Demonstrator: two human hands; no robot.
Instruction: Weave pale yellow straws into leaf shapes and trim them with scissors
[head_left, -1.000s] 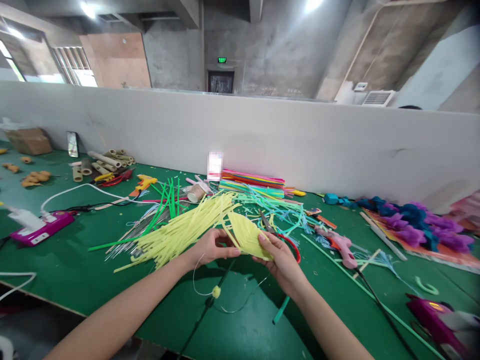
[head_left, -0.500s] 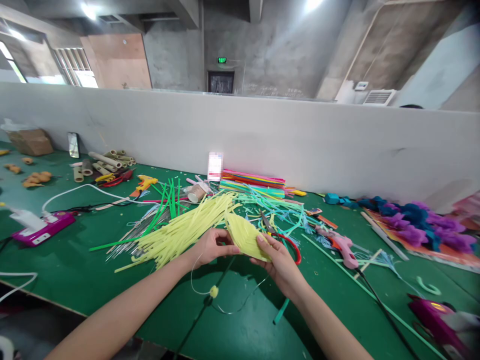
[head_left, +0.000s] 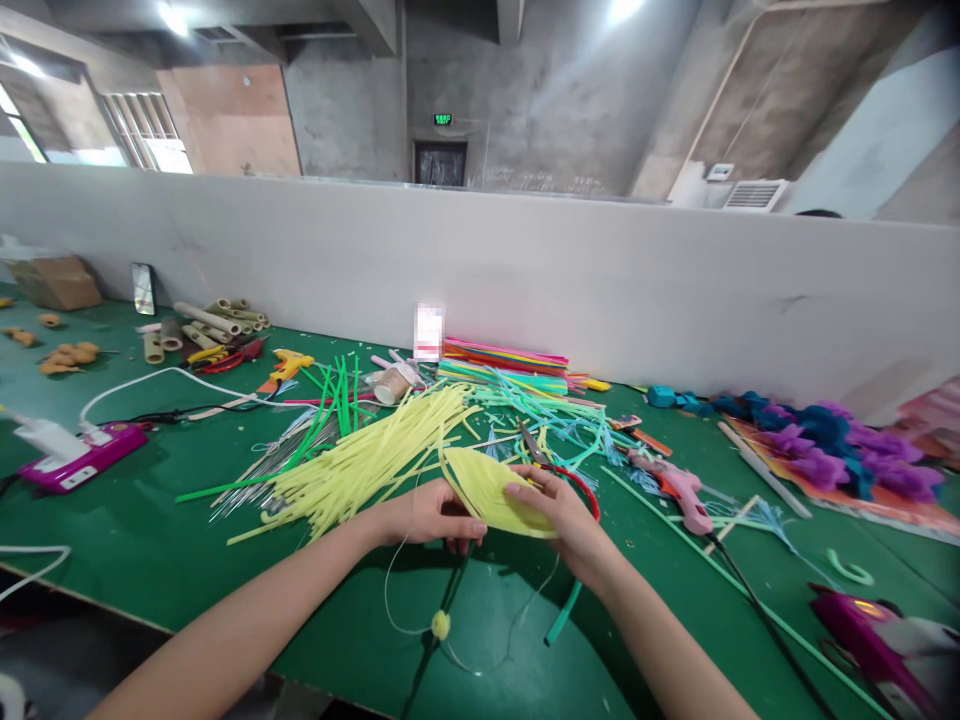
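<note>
A yellow, leaf-shaped piece of fuzzy stems [head_left: 495,488], ribbed and slightly folded, is held above the green table. My right hand [head_left: 566,515] grips its right end, thumb on top and fingers beneath. My left hand [head_left: 431,515] is closed at its lower left edge, thumb against curled fingers; what lies between them is hidden. A thin clear line loops below both hands, with a small yellow fuzzy ball [head_left: 441,626] hanging on it. Red-handled scissors [head_left: 586,488] lie just behind my right hand. A pile of loose yellow fuzzy stems [head_left: 375,450] spreads behind my left hand.
Green and blue fuzzy stems [head_left: 555,400] lie at the back. A pink glue gun [head_left: 682,488] with a black cord rests at the right, near purple and teal fuzzy pieces [head_left: 832,440]. A yellow glue gun [head_left: 291,366] and magenta power strip [head_left: 86,458] stand left.
The leaf-shaped piece has tilted flatter and dropped slightly, its right end shifting right with my right hand. My left hand has lowered a little. The fuzzy ball has swung down and right.
</note>
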